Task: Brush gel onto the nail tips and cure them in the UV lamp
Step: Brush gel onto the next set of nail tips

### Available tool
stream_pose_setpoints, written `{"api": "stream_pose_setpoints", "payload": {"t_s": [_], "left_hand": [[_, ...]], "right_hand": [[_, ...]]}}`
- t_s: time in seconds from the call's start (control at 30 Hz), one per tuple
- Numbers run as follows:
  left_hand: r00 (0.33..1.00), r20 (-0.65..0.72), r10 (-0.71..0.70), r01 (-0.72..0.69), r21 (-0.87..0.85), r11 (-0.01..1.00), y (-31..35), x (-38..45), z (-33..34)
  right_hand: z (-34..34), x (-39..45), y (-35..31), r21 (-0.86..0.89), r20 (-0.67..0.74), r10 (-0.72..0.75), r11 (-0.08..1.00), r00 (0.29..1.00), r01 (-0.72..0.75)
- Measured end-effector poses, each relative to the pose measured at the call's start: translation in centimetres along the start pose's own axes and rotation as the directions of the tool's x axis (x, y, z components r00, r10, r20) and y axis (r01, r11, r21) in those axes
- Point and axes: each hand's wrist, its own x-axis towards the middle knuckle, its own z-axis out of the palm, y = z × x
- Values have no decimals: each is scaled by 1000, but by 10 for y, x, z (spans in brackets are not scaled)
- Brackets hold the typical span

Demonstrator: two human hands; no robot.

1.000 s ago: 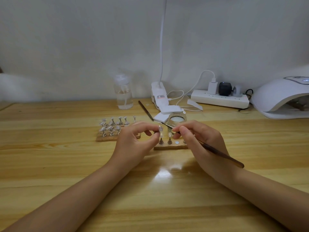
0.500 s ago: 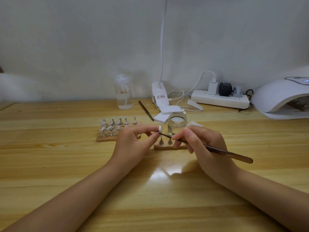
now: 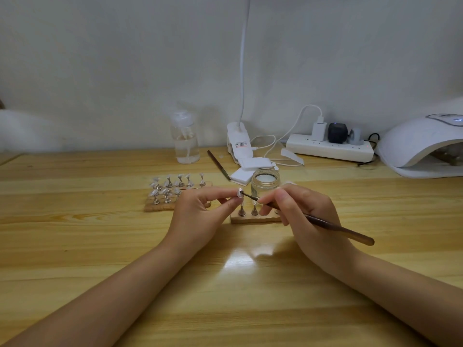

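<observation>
Centrally, the left hand [image 3: 200,216] pinches a nail tip [image 3: 240,193] on its stand, raised for access, while the right hand [image 3: 304,219] clamps the brush [image 3: 325,225], bristles touching it; the UV lamp [image 3: 423,144] waits far right.

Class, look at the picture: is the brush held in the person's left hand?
No. The right hand grips the brush, while the left hand pinches a nail tip.
</observation>
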Motion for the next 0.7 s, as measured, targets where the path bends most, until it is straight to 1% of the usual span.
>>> {"api": "stream_pose_setpoints", "payload": {"t_s": [0.1,0.2,0.3,0.43,0.57,0.7], "left_hand": [[1000,3,5,-5,3,1000,-1,0,0],[1000,10,12,-12,15,1000,0,0,0],[1000,16,17,-18,25,1000,2,0,1],[999,19,33,-33,33,999,2,0,0],[999,21,31,-31,31,999,1,1,0],[999,18,45,-46,32,998,0,1,0]], "right_hand": [[0,-2,0,25,9,-45,999,999,45],[-1,-1,0,49,-18,-61,997,998,62],[0,1,0,-14,-42,-29,999,999,29],[1,1,1,-99,-16,20,995,1000,-21],[0,0,0,-43,4,8,999,1000,-8],[1,-1,-1,18,27,-46,999,999,46]]}}
